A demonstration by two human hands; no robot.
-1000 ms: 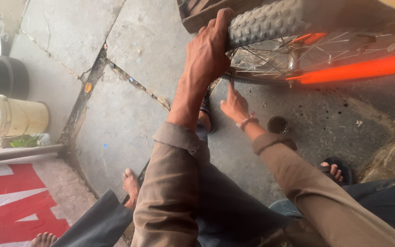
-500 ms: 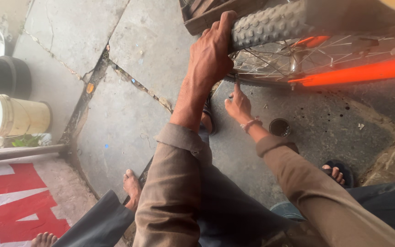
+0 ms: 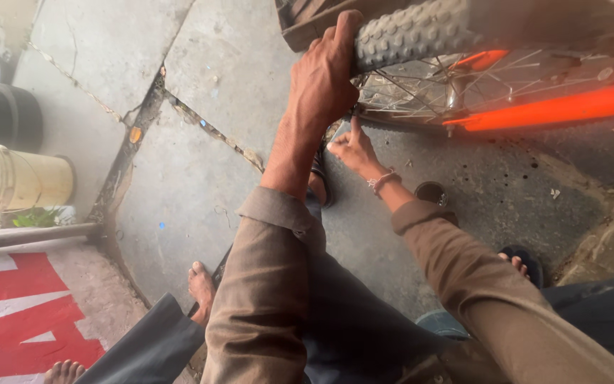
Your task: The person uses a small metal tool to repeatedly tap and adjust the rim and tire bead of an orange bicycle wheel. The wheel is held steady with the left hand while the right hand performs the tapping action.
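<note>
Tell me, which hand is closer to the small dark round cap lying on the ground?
The right. The right hand reaches under the knobby grey bicycle tyre, just above and left of the small dark round cap in the picture. The left hand grips the tyre's tread, higher up and farther away.

We see a bicycle wheel (image 3: 492, 64) at the top right, its knobby grey tyre (image 3: 413, 28) gripped at the near end. Thin metal spokes (image 3: 421, 89) fan beneath the tread, and a bright orange frame tube (image 3: 556, 107) crosses them. It stands above the stone floor (image 3: 200, 185).
</note>
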